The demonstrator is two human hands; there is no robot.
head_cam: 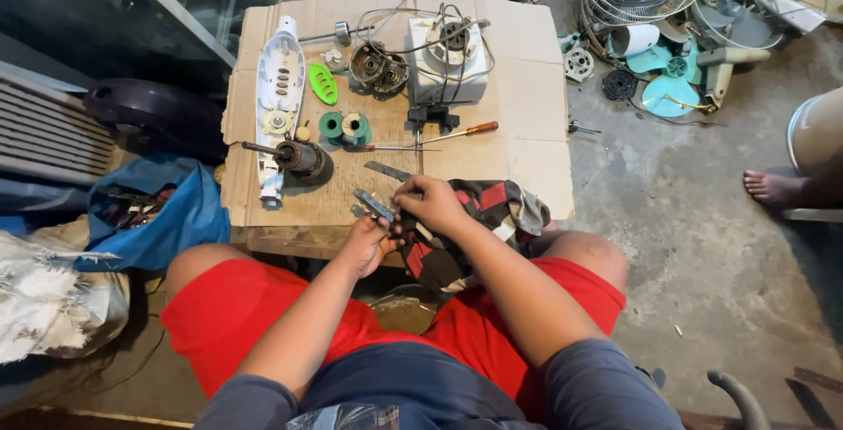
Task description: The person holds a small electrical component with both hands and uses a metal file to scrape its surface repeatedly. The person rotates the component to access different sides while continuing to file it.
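My left hand grips a small grey metal part over the near edge of the cardboard-covered table. My right hand pinches the same part from the right, fingers closed on it. A red, black and grey cloth lies under my right wrist. Beyond my hands lie a flat metal file, an orange-handled screwdriver, a dark motor rotor, green round parts, a white long housing and a white motor block with wires.
A blue bag with tools sits left of the table, next to a white sack. Fan grilles, green blades and parts lie on the concrete floor at right. Another person's bare foot rests at far right.
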